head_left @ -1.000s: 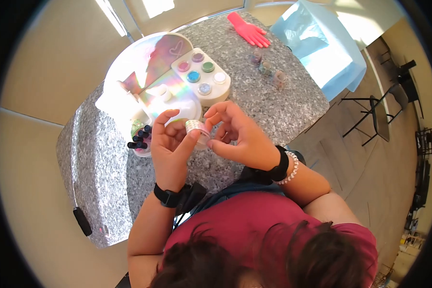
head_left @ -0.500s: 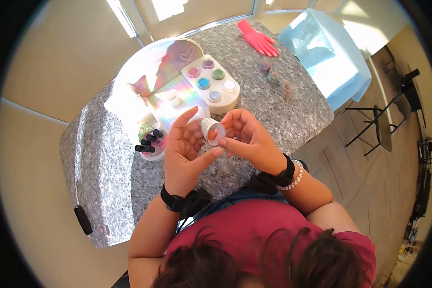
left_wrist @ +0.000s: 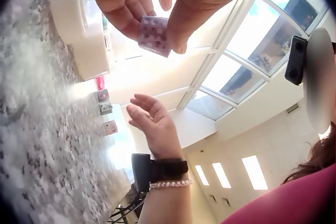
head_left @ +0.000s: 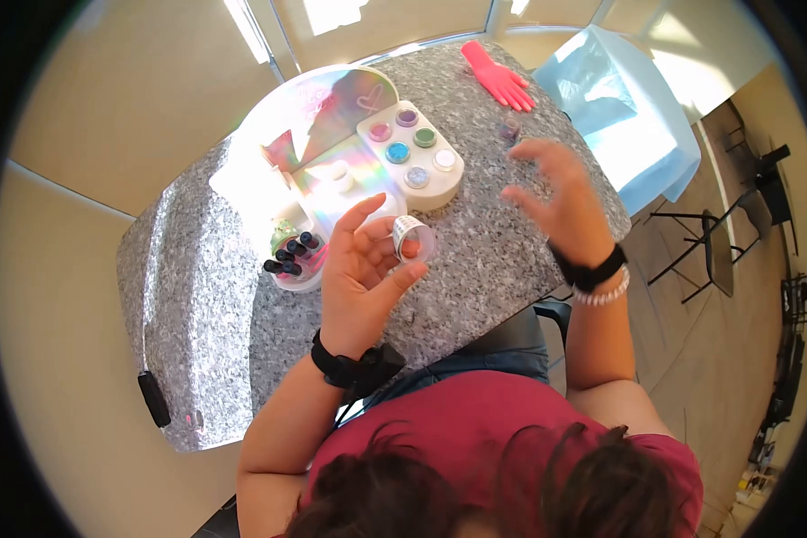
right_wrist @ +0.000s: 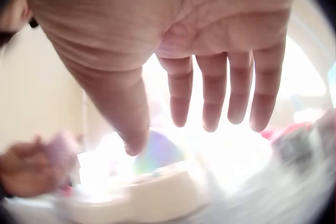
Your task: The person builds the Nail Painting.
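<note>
My left hand pinches a small white patterned cup between thumb and fingers, its round mouth facing the right side. In the left wrist view the cup shows dark spots on a pale wall. My right hand is held over the right part of the table with fingers spread and nothing in them. Beneath its fingertips, a small dark jar stands on the table. The right wrist view shows the right palm with fingers apart.
A white case with a mirror holds a tray of several colored pots. Black-capped bottles stand at its left. A pink hand model lies at the table's back, near a blue-covered surface.
My right hand has let go of the cup and moved right, toward the small jars. My left hand keeps the cup, turned so its mouth shows.
</note>
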### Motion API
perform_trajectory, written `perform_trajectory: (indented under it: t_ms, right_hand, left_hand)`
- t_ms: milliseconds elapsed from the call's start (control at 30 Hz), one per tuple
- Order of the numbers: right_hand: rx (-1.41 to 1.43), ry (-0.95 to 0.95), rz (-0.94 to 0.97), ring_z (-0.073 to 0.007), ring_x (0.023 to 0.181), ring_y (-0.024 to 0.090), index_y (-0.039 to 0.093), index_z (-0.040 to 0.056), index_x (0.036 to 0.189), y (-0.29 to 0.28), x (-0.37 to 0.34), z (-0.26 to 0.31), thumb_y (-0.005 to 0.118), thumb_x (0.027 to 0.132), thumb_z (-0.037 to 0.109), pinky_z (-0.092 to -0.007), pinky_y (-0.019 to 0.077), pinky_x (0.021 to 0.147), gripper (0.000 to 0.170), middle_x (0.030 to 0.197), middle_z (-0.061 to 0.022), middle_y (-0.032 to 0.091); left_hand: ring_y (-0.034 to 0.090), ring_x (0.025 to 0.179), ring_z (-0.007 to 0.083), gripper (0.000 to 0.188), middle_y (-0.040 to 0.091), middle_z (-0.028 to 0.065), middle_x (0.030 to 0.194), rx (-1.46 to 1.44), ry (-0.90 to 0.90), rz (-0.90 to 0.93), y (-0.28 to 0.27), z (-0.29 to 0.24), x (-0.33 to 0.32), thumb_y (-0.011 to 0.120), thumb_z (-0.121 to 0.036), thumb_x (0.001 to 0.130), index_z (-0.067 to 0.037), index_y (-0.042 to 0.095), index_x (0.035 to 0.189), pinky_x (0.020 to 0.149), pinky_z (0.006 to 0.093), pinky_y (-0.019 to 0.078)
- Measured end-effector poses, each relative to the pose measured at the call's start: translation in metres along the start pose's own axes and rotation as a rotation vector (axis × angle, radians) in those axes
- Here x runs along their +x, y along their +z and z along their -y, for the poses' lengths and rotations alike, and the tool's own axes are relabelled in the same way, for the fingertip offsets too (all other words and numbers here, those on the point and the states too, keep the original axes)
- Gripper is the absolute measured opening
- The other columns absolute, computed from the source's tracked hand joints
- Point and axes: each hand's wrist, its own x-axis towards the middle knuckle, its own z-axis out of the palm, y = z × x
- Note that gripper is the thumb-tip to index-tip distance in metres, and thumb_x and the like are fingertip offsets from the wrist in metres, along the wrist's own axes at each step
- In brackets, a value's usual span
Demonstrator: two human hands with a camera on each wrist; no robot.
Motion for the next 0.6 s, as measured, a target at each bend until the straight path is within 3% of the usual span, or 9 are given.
perform_trajectory:
  t_ms: [33,100,167,200,233,367,500,600]
  right_hand:
    - [-0.156,0.067,-0.080,-0.0378,0.124,0.064,0.070,0.0055,0.125,-0.004,0.003,-0.018,0.085,0.085,0.008,-0.0451,0.0483,0.110,0.043,0.130,-0.0143,0.071]
    - [-0.162,0.086,-0.041,-0.0368,0.123,0.065,0.070,0.0059,0.125,-0.006,-0.001,-0.060,0.083,0.085,0.007,-0.0445,0.0498,0.107,0.041,0.128,-0.0149,0.072]
    - [-0.164,0.101,-0.002,-0.0358,0.121,0.066,0.070,0.0062,0.125,-0.007,0.003,-0.067,0.082,0.086,0.006,-0.0440,0.0512,0.105,0.040,0.127,-0.0154,0.072]
    - [-0.058,0.232,0.048,-0.0355,0.117,0.068,0.071,0.0050,0.122,-0.006,0.005,-0.068,0.080,0.087,0.005,-0.0433,0.0525,0.101,0.037,0.123,-0.0167,0.072]
    - [0.049,0.361,0.101,-0.0351,0.113,0.069,0.071,0.0037,0.120,-0.006,0.008,-0.066,0.079,0.087,0.004,-0.0426,0.0538,0.098,0.033,0.119,-0.0179,0.073]
    - [0.003,0.298,0.074,-0.0342,0.101,0.069,0.072,0.0006,0.110,0.001,0.001,-0.063,0.076,0.088,0.002,-0.0429,0.0554,0.091,0.023,0.105,-0.0177,0.071]
    - [-0.027,0.289,0.170,-0.0306,0.096,0.070,0.073,-0.0008,0.101,-0.002,-0.006,-0.036,0.076,0.089,0.004,-0.0406,0.0593,0.087,0.014,0.103,-0.0166,0.068]
    - [0.199,0.354,0.164,-0.0246,0.097,0.072,0.074,-0.0004,0.104,-0.006,-0.006,0.016,0.078,0.090,0.003,-0.0359,0.0636,0.082,0.014,0.108,-0.0139,0.068]
  left_hand:
    - [0.065,0.118,0.0155,0.086,0.062,0.0092,0.137,-0.012,-0.018,-0.016,0.001,-0.002,0.000,0.078,0.009,0.092,-0.009,0.035,0.165,0.100,0.0314,0.0571]
    - [0.065,0.118,0.0156,0.087,0.063,0.0091,0.136,-0.027,-0.038,-0.030,0.003,-0.004,0.000,0.078,0.009,0.092,-0.009,0.035,0.165,0.100,0.0312,0.0571]
    - [0.065,0.117,0.0155,0.088,0.063,0.0097,0.136,-0.026,-0.058,-0.035,0.003,-0.005,0.000,0.079,0.008,0.092,-0.009,0.034,0.166,0.099,0.0308,0.0576]
    - [0.065,0.117,0.0155,0.088,0.063,0.0097,0.136,-0.028,-0.057,-0.035,0.003,-0.006,0.000,0.079,0.008,0.092,-0.009,0.034,0.166,0.099,0.0308,0.0576]
    - [0.066,0.117,0.0162,0.087,0.064,0.0108,0.136,-0.042,-0.060,-0.031,0.003,-0.006,0.000,0.078,0.008,0.092,-0.008,0.035,0.165,0.099,0.0309,0.0579]
    - [0.070,0.119,0.0192,0.083,0.066,0.0147,0.136,-0.043,-0.114,-0.055,0.003,-0.010,0.002,0.077,0.009,0.092,-0.005,0.037,0.164,0.100,0.0316,0.0590]
    - [0.071,0.123,0.0217,0.081,0.067,0.0183,0.140,-0.043,-0.148,-0.059,0.000,-0.005,0.002,0.075,0.011,0.092,-0.003,0.038,0.163,0.103,0.0338,0.0592]
    - [0.070,0.124,0.0218,0.081,0.067,0.0189,0.141,-0.051,-0.149,-0.045,-0.001,-0.007,0.001,0.078,0.009,0.092,-0.003,0.039,0.162,0.103,0.0341,0.0594]
